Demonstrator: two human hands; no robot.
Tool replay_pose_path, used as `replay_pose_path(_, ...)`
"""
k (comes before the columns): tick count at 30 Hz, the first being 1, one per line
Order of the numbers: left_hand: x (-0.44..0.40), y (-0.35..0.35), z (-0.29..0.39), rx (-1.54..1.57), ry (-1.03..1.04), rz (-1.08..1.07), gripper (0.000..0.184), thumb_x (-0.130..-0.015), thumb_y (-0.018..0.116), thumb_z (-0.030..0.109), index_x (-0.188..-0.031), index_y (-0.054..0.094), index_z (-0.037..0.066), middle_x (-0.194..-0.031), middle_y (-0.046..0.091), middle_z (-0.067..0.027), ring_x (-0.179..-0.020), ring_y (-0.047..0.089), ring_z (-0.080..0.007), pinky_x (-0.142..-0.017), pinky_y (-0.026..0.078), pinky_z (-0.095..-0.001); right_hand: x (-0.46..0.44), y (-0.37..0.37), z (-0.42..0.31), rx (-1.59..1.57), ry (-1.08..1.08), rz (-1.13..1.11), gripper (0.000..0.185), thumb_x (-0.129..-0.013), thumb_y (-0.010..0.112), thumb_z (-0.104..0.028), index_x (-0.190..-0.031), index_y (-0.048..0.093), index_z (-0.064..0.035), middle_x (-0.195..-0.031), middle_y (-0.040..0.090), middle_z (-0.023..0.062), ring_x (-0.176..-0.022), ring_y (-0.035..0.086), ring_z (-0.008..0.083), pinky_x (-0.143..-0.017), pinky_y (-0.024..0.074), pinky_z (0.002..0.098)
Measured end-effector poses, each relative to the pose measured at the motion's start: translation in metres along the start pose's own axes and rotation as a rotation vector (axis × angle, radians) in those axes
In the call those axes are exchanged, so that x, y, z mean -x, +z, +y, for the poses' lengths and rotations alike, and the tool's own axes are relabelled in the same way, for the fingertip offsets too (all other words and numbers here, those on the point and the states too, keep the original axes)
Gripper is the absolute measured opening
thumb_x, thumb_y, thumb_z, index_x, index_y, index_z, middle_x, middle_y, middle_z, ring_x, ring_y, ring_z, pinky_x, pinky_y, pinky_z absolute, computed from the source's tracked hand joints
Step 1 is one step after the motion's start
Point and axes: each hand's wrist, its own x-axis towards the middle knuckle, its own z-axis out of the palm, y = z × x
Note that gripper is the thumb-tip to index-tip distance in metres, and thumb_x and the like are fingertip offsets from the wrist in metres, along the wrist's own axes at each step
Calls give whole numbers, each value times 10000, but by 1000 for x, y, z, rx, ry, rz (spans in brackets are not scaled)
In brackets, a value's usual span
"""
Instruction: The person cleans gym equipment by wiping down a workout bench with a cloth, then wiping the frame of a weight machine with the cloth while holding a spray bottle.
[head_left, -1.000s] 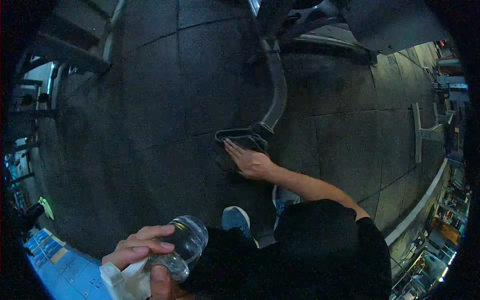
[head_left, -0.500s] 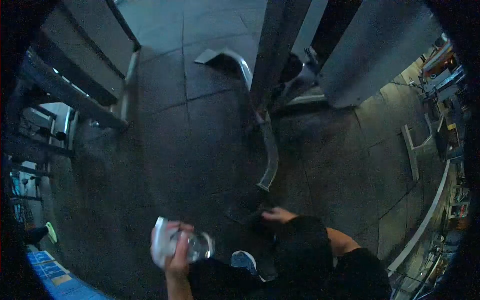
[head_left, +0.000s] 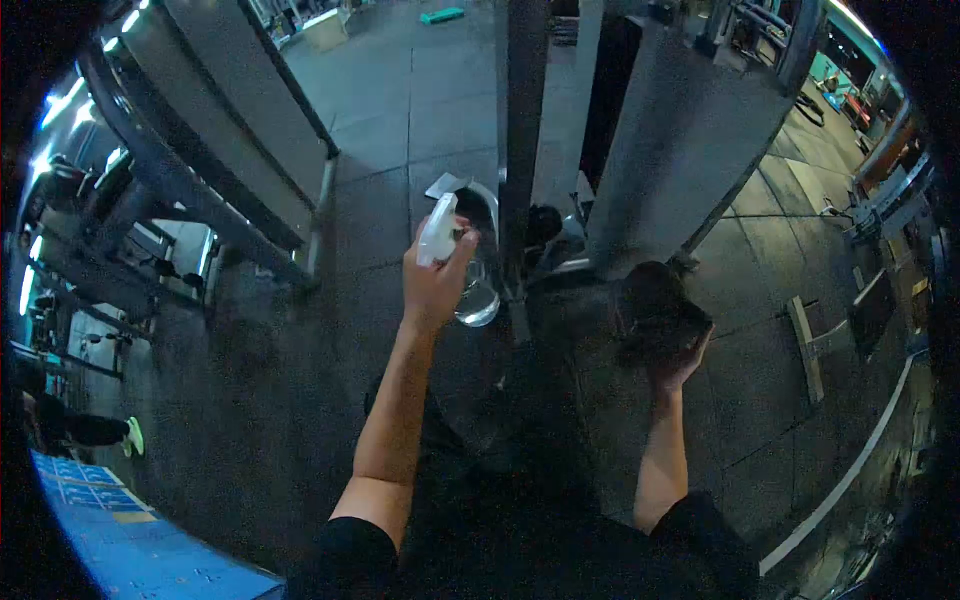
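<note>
My left hand (head_left: 436, 288) is closed around a spray bottle (head_left: 479, 304) with a white trigger head and a clear body. It is stretched forward, in front of the machine's dark upright post (head_left: 521, 120). Off to the right, my right hand (head_left: 684, 364) is raised with a dark, bunched cloth (head_left: 652, 308) in it. The cloth hides most of the fingers. Behind it stands a wide grey panel (head_left: 665, 150) of the machine, and I see no contact between the two.
Another grey-panelled machine (head_left: 240, 110) stands at the left. A blue printed surface (head_left: 130, 540) fills the lower left corner, near a person's leg and light shoe (head_left: 134, 437). Metal frame parts (head_left: 806, 345) lie at right on the dark tiled floor (head_left: 370, 215).
My view has tilted up. The left hand has gone forward and up with the spray bottle. From low near my foot, the right hand has risen to the right, now showing the dark cloth.
</note>
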Motion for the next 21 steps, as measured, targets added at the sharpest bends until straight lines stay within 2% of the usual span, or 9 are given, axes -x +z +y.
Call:
replay_pose_path(1, -15, 8, 2, 66, 95, 15, 335, -981, 718, 176, -1260, 629, 14, -1048, 708, -63, -925, 667, -112, -776, 535, -266, 3, 10, -3, -36, -4, 3, 665, -1066, 476, -528, -1468, 487, 1, -1451, 548, 151, -1276, 559, 331, -1094, 441, 467)
replay_pose_path(5, -40, 26, 36, -24, 2, -39, 274, -986, 700, 195, -1196, 685, 19, -985, 743, -55, -982, 689, -117, -845, 551, -278, 22, 21, 14, -1, 68, -41, 669, -1065, 477, -530, -1473, 480, 0, -1455, 544, 154, -1280, 555, 334, -1095, 439, 470)
replay_pose_path(6, -46, 29, 33, -30, 157, 4, 218, -980, 705, 213, -1082, 664, 25, -886, 697, -57, -813, 658, -112, -666, 527, -309, 28, 23, 24, 6, 90, -45, 670, -1065, 477, -530, -1474, 479, 0, -1456, 542, 155, -1281, 554, 335, -1095, 438, 471)
replay_pose_path(9, -66, 29, 21, -71, 281, 31, 200, -977, 696, 195, -1067, 661, 20, -852, 688, -60, -785, 651, -117, -666, 520, -304, 50, 29, 52, 30, 143, -49, 673, -1064, 478, -531, -1478, 474, -1, -1459, 539, 158, -1283, 551, 337, -1097, 437, 474)
replay_pose_path(10, -65, 31, 26, 7, 203, 33, 214, -972, 695, 204, -1071, 664, 17, -842, 683, -67, -776, 654, -128, -684, 525, -313, 56, 31, 59, 38, 156, -51, 674, -1064, 478, -531, -1479, 472, -1, -1460, 538, 159, -1284, 550, 338, -1097, 436, 475)
replay_pose_path(13, -77, 19, 43, -104, 212, -26, 230, -964, 704, 220, -1073, 670, 20, -846, 686, -74, -774, 657, -135, -702, 531, -325, 74, 43, 74, 55, 163, -56, 677, -1063, 479, -532, -1482, 467, -1, -1463, 534, 161, -1287, 547, 340, -1098, 435, 477)
replay_pose_path(15, -90, 13, 40, -41, 196, -85, 252, -955, 704, 239, -1070, 670, 18, -834, 687, -76, -777, 658, -143, -706, 531, -337, 79, 54, 88, 68, 157, -62, 679, -1062, 480, -533, -1485, 464, -2, -1465, 532, 163, -1289, 545, 341, -1099, 434, 479)
replay_pose_path(17, -105, 8, 46, -195, 215, -115, 288, -931, 724, 256, -1097, 727, 21, -914, 771, -91, -833, 723, -159, -719, 550, -338, 81, 69, 96, 77, 130, -69, 681, -1062, 480, -533, -1487, 460, -2, -1467, 530, 165, -1290, 543, 343, -1099, 432, 481)
replay_pose_path(21, -130, 5, 35, -125, 274, -126, 308, -923, 728, 281, -1097, 725, 27, -875, 764, -106, -804, 726, -180, -704, 545, -352, 80, 110, 111, 99, 65, -90, 685, -1061, 482, -534, -1492, 454, -3, -1471, 525, 168, -1294, 539, 346, -1101, 430, 484)
